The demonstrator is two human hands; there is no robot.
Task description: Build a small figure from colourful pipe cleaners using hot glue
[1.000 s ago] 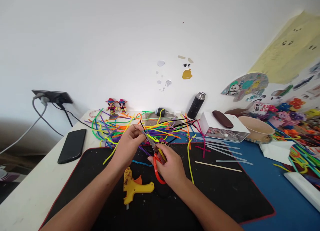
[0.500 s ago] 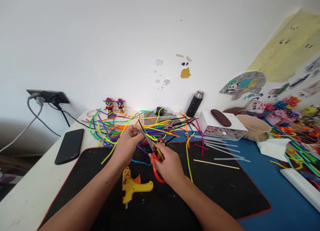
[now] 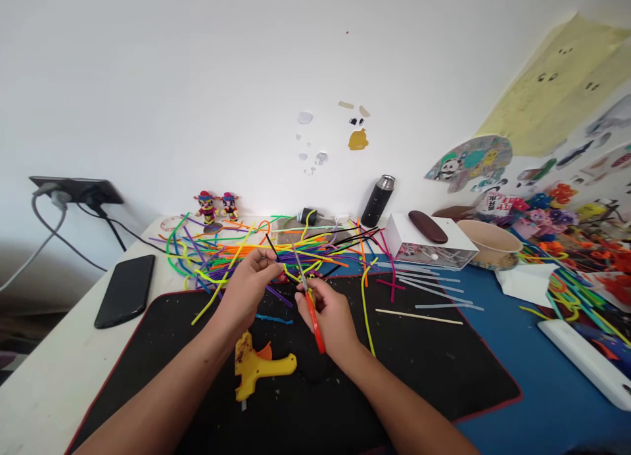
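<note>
My left hand [image 3: 254, 279] is closed in a pinch, with a short black pipe cleaner [image 3: 271, 246] sticking up from its fingertips. A yellow-green bit shows beside those fingertips; whether it is part of the held piece I cannot tell. In my right hand [image 3: 331, 315] are scissors [image 3: 315, 323] with red handles, their blades pointing up and away, just right of my left fingertips. Behind both hands spreads a loose pile of coloured pipe cleaners [image 3: 221, 258]. Below them a yellow hot glue gun [image 3: 263, 367] lies on the black mat [image 3: 419, 369].
Left lies a black phone [image 3: 125, 290]. Two small figures [image 3: 206, 207] stand by the wall. At the back right are a black flask [image 3: 378, 202], a white box [image 3: 401, 235] and a bowl [image 3: 493, 238]. Clear glue sticks [image 3: 434, 288] and a wooden stick [image 3: 419, 316] lie right.
The scissors have drawn back from my left fingertips and turned more upright, with the handles closer together. My left hand keeps its pinch. The whole view has shifted slightly.
</note>
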